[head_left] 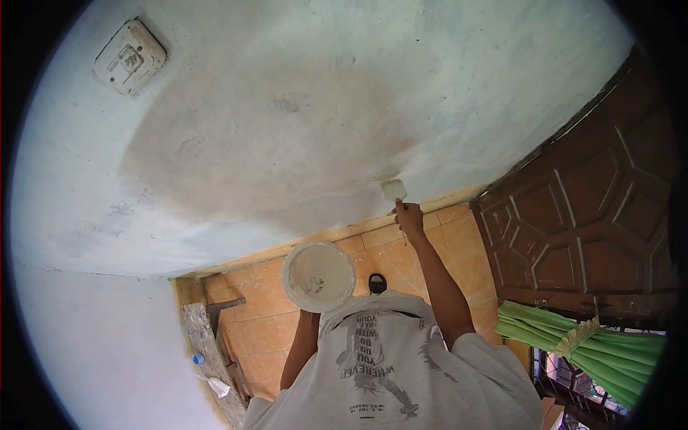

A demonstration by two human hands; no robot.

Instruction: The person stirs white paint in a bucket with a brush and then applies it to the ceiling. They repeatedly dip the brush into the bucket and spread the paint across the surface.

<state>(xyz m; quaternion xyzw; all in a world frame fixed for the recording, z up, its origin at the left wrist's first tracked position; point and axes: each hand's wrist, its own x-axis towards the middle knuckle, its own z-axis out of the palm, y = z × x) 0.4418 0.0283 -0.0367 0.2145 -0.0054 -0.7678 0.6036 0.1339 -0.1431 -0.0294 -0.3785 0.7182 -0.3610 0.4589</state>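
Head view: brush (393, 190) gripped in closed right hand (408, 217) by wall (287, 150); bucket (349, 276) over left hand (309, 317), fingers hidden, can't tell grip. Possible floor (259, 309) drips from overloaded bristles, spill from bucket tilt.

- We see a pale blue painted wall (487, 64), patched greyish brown.
- Our grey fabric shirt (444, 380) has dark lettering.
- We see a dark brown, geometric-panelled door (545, 204).
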